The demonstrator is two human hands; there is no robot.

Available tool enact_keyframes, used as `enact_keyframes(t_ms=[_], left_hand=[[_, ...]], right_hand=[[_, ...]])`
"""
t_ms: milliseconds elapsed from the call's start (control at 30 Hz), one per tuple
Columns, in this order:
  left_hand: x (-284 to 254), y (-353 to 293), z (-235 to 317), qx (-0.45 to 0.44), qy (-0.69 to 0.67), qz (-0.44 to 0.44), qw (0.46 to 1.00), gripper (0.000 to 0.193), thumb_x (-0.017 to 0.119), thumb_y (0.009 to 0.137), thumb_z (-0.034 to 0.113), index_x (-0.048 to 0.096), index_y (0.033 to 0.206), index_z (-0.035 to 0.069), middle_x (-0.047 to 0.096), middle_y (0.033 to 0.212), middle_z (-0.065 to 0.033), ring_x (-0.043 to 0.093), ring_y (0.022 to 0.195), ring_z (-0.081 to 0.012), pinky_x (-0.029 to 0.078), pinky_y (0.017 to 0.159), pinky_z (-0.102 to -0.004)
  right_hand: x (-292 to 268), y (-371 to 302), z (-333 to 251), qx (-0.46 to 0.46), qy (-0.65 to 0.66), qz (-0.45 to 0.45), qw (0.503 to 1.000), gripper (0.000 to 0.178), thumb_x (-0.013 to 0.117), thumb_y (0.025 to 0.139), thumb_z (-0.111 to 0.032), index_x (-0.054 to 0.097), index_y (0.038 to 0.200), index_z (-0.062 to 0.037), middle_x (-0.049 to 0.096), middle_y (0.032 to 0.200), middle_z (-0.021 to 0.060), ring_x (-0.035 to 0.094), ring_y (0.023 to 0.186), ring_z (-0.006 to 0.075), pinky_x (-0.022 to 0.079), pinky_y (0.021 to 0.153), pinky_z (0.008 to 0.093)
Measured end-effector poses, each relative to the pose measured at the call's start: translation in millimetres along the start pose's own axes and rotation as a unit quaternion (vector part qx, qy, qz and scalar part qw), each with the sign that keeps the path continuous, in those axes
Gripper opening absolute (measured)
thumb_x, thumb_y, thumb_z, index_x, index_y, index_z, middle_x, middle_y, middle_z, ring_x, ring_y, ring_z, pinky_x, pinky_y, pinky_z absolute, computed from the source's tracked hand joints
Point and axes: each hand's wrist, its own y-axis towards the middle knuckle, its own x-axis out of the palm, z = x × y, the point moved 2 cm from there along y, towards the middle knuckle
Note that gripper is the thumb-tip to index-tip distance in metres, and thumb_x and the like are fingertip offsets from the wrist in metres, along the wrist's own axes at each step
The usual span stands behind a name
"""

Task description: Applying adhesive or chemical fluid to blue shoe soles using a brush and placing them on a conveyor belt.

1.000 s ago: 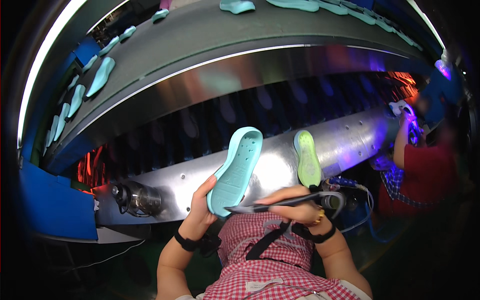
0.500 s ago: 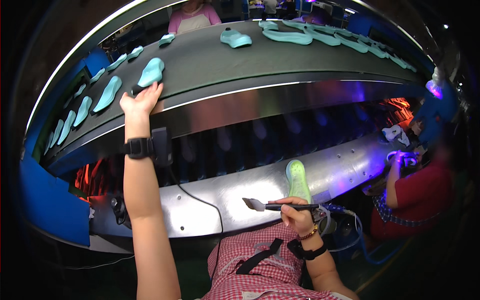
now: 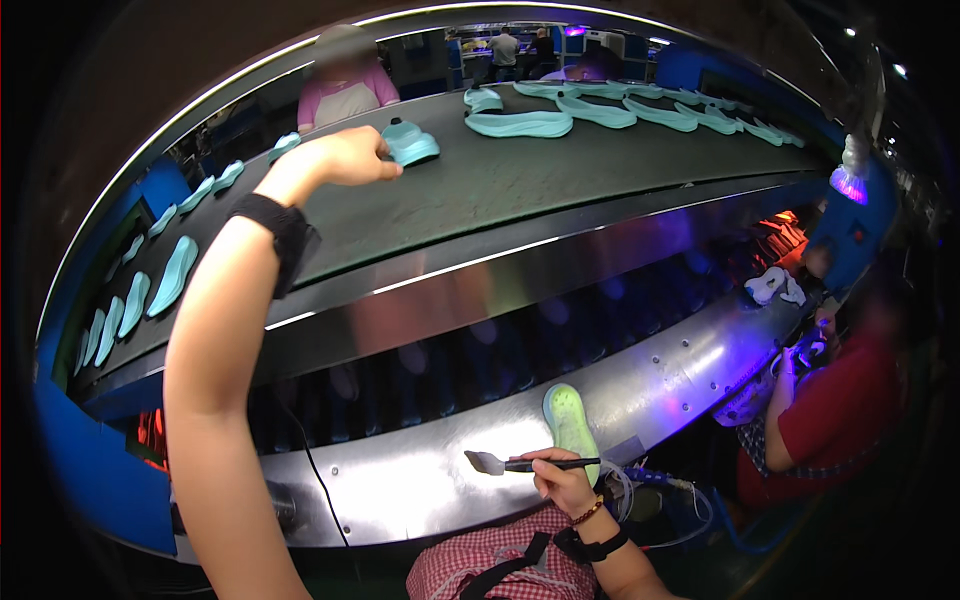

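Note:
My left hand [image 3: 355, 157] reaches over the dark conveyor belt, with its bent fingers closed at the near left edge of a turquoise shoe sole [image 3: 412, 143]. The far side of those fingers is hidden. A small black piece shows at that sole's upper end. Low in the middle, my right hand [image 3: 565, 482] grips the dark handle of a flat brush [image 3: 488, 463], its grey bristles pointing left. Just beyond that hand, a yellow-green shoe sole [image 3: 570, 418] lies on the metal ledge, and the hand and handle partly cover its near end.
More turquoise soles [image 3: 172, 277] line the belt [image 3: 560, 185] at left and far right. A metal ledge [image 3: 400, 475] runs along the near side, orange-glowing openings [image 3: 783, 238] at its ends. A co-worker in red [image 3: 835, 400] is at right; another person [image 3: 345, 90] stands across the belt.
My left hand has moved from the nearer sole, right and farther across the belt, to another turquoise sole. The view has shifted. My right hand still holds the brush above the ledge.

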Motion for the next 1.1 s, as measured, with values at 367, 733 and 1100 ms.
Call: enact_keyframes(t_ms=[367,733,1100], left_hand=[[38,196,16,-0.034,0.021,-0.04,0.998,0.082,0.065,0.066,0.024,0.024,0.133,0.001,0.036,0.13,-0.0224,0.036,0.121,-0.0326,0.031,0.098,-0.0341],[36,-26,55,0.033,-0.017,0.17,0.985,0.024,0.06,0.077,0.024,0.053,0.073,0.001,0.056,0.081,-0.0135,0.052,0.079,-0.0278,0.04,0.074,-0.0332],[285,-254,-38,-0.041,-0.844,0.152,0.513,0.053,0.051,0.073,0.019,0.039,0.118,-0.005,0.049,0.112,-0.0181,0.051,0.101,-0.0305,0.044,0.086,-0.0442]], right_hand=[[-93,50,-50,0.023,-0.03,0.061,0.997,0.022,0.055,0.085,-0.014,0.059,0.1,0.0008,0.055,0.063,0.0006,0.043,0.047,0.0046,0.034,0.043,0.016],[-109,7,-51,0.018,0.008,0.092,0.996,0.018,0.054,0.082,-0.008,0.06,0.096,0.0026,0.06,0.073,0.0047,0.054,0.064,0.0079,0.043,0.061,0.0188],[-19,-11,26,-0.107,0.011,0.061,0.992,0.024,0.055,0.074,0.01,0.056,0.097,0.0036,0.059,0.098,0.0186,0.058,0.085,0.021,0.048,0.075,0.0285]])
